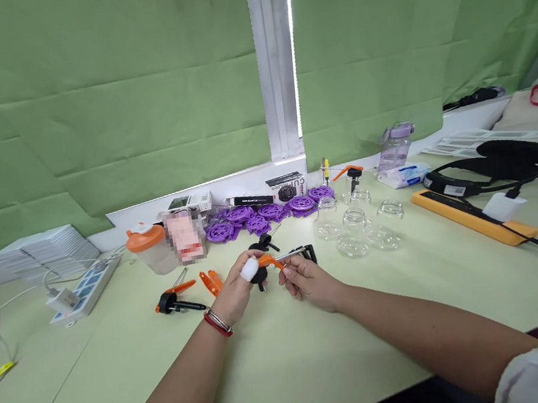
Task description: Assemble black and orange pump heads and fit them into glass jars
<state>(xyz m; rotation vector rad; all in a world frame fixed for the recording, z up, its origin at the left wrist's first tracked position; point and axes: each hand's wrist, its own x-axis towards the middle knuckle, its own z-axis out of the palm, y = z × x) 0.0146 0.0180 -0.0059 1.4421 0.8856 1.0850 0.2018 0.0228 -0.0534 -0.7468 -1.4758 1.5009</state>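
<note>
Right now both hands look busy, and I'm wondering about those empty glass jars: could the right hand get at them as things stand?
Probably yes. The glass jars stand on bare table just beyond the right hand, nothing between them. But that hand is pinching the orange-and-black pump piece with the left hand, so it isn't free.

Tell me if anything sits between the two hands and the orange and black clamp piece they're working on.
Nothing visible does. The left hand and the right hand both already hold the orange and black clamp piece above the table. The glass jars and the purple gears lie farther back, apart from it.
</note>
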